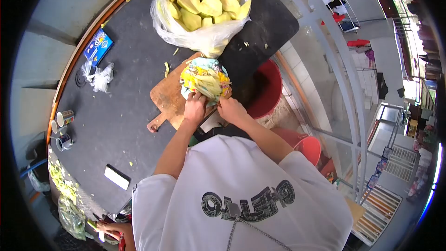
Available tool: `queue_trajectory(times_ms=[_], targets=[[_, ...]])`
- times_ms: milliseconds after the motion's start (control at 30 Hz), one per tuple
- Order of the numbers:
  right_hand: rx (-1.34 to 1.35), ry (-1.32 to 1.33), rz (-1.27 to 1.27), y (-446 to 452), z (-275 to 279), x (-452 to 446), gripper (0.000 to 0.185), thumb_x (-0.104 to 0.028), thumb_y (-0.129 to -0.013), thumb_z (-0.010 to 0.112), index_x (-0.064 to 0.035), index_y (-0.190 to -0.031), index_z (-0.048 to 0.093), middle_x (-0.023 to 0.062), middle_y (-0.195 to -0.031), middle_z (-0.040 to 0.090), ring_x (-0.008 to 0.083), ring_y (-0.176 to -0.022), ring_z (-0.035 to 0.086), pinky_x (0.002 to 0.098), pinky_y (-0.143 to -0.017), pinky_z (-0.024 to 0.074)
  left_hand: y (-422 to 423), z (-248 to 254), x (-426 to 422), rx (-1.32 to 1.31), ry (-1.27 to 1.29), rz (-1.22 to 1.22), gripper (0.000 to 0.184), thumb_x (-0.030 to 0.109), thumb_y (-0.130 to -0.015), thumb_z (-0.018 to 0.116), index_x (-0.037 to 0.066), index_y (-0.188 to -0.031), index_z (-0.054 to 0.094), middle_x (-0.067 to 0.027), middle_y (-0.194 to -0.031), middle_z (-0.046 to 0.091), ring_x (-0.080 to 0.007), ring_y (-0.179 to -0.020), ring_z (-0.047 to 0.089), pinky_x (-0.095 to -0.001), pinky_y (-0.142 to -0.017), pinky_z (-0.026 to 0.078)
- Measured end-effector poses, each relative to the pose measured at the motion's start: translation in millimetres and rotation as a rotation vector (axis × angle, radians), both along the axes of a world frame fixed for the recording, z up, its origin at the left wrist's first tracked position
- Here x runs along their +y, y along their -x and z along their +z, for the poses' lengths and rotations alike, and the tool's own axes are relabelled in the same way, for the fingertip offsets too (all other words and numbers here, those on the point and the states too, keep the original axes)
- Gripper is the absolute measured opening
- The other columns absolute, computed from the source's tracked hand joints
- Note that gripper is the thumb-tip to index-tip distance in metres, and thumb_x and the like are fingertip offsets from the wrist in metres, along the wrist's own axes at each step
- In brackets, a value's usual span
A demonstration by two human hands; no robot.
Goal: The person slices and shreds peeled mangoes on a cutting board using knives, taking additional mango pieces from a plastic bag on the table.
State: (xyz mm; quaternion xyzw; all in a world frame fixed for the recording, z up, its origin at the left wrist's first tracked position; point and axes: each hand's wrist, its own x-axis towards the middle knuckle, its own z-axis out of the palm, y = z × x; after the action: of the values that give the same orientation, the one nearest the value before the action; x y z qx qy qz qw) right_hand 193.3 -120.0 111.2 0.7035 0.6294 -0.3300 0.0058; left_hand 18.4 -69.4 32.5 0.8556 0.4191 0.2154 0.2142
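A wooden cutting board (162, 96) with a handle lies on the dark table. Over its right part is a crumpled, multicoloured patterned cloth or sheet (223, 70), heaped with pale yellow-green strips (207, 85) that look like peelings. My left hand (195, 107) is closed at the near edge of this bundle, fingers curled. Beside it, my right hand (231, 110) pinches the bundle's near right edge. Just beyond the board stands a clear plastic bag (200, 41) full of peeled yellow-green fruit pieces (209, 4).
A red tub (274, 88) stands right of the table, with another red bucket (309, 148) nearer. On the table are a blue packet (98, 46), crumpled plastic (102, 77), cups (65, 118) and a phone (117, 176). At lower left, another person's hand (116, 228) holds a pale green piece.
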Motion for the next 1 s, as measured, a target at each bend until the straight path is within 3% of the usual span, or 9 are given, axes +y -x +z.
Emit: queue_trajectory(times_ms=[67, 167, 367, 533, 600, 700, 767, 867, 1000], targets=[[0.007, -0.041, -0.009, 2.5, -5.9, -3.9, 0.023, -0.022, -0.089, 0.062, -0.0003, -0.095, 0.061, 0.0269, -0.083, 0.068, 0.0458, -0.081, 0.069, 0.0559, -0.072, 0.0567, 4.2, -0.8, -3.8, -0.003, 0.016, 0.004, 0.014, 0.007, -0.076, 0.073, 0.005, -0.089, 0.070, -0.0118, -0.093, 0.066, -0.0369, -0.090, 0.062, -0.0461, -0.076, 0.054], [0.038, 0.029, -0.005, 7.7, 15.7, 2.9, 0.025, -0.022, -0.091, 0.062, -0.0002, -0.102, 0.060, 0.0263, -0.089, 0.069, 0.0436, -0.086, 0.070, 0.0547, -0.074, 0.0576, 3.9, -3.6, -3.2, -0.012, -0.004, 0.002, 0.016, 0.007, -0.076, 0.073, 0.005, -0.091, 0.070, -0.0124, -0.092, 0.066, -0.0369, -0.092, 0.062, -0.0459, -0.078, 0.054], [0.022, 0.027, -0.017, 4.2, -6.7, -3.1, 0.025, -0.022, -0.091, 0.061, 0.0002, -0.102, 0.060, 0.0266, -0.088, 0.069, 0.0440, -0.086, 0.070, 0.0551, -0.074, 0.0576, 2.1, 0.2, -2.9, -0.016, -0.013, 0.020, 0.016, 0.006, -0.076, 0.072, 0.006, -0.091, 0.070, -0.0123, -0.092, 0.066, -0.0361, -0.093, 0.062, -0.0449, -0.079, 0.054], [0.040, -0.005, -0.035, 9.7, 10.2, 0.2, 0.024, -0.022, -0.090, 0.062, 0.0005, -0.099, 0.060, 0.0267, -0.086, 0.069, 0.0452, -0.083, 0.069, 0.0559, -0.074, 0.0569, 3.9, 1.5, -9.4, -0.042, -0.026, -0.002, 0.012, 0.007, -0.077, 0.071, 0.006, -0.088, 0.070, -0.0125, -0.092, 0.066, -0.0363, -0.091, 0.062, -0.0454, -0.078, 0.054], [0.040, -0.023, -0.059, 10.4, -1.6, -5.7, 0.024, -0.022, -0.089, 0.062, 0.0008, -0.096, 0.060, 0.0270, -0.083, 0.068, 0.0462, -0.082, 0.069, 0.0562, -0.074, 0.0566, 3.8, 6.9, -9.7, 0.021, 0.106, 0.024, 0.022, 0.020, -0.075, 0.079, 0.006, -0.088, 0.070, -0.0118, -0.099, 0.065, -0.0372, -0.100, 0.059, -0.0450, -0.086, 0.052], [0.048, -0.034, -0.059, 12.0, -1.7, -8.1, 0.024, -0.022, -0.089, 0.062, 0.0012, -0.096, 0.061, 0.0276, -0.082, 0.068, 0.0460, -0.082, 0.069, 0.0555, -0.074, 0.0569, 4.1, -8.7, -8.3, 0.000, 0.072, 0.031, 0.022, 0.020, -0.074, 0.079, 0.006, -0.088, 0.070, -0.0117, -0.097, 0.065, -0.0371, -0.099, 0.059, -0.0449, -0.085, 0.052], [0.042, 0.038, -0.018, 13.6, 26.7, 3.4, 0.025, -0.023, -0.091, 0.062, 0.0000, -0.101, 0.060, 0.0267, -0.092, 0.068, 0.0442, -0.088, 0.069, 0.0555, -0.077, 0.0565, 5.1, -4.6, -10.3, -0.008, 0.056, 0.028, 0.016, 0.015, -0.075, 0.076, 0.006, -0.087, 0.070, -0.0123, -0.097, 0.065, -0.0370, -0.099, 0.059, -0.0440, -0.084, 0.052], [0.047, 0.026, -0.042, 13.9, -2.2, -4.4, 0.025, -0.023, -0.091, 0.062, 0.0000, -0.102, 0.060, 0.0263, -0.092, 0.068, 0.0444, -0.088, 0.069, 0.0549, -0.078, 0.0566, 3.9, 18.8, -10.3, -0.014, 0.088, 0.016, 0.010, 0.009, -0.078, 0.070, 0.005, -0.087, 0.070, -0.0127, -0.097, 0.065, -0.0371, -0.099, 0.059, -0.0440, -0.083, 0.053], [0.029, 0.035, -0.062, 17.7, -5.8, -11.1, 0.025, -0.023, -0.091, 0.062, -0.0003, -0.101, 0.061, 0.0262, -0.092, 0.069, 0.0441, -0.089, 0.069, 0.0545, -0.078, 0.0567, 7.0, -7.4, -9.0, -0.010, 0.046, 0.008, 0.012, 0.009, -0.079, 0.069, 0.004, -0.089, 0.072, -0.0125, -0.098, 0.066, -0.0368, -0.101, 0.060, -0.0433, -0.084, 0.054]])
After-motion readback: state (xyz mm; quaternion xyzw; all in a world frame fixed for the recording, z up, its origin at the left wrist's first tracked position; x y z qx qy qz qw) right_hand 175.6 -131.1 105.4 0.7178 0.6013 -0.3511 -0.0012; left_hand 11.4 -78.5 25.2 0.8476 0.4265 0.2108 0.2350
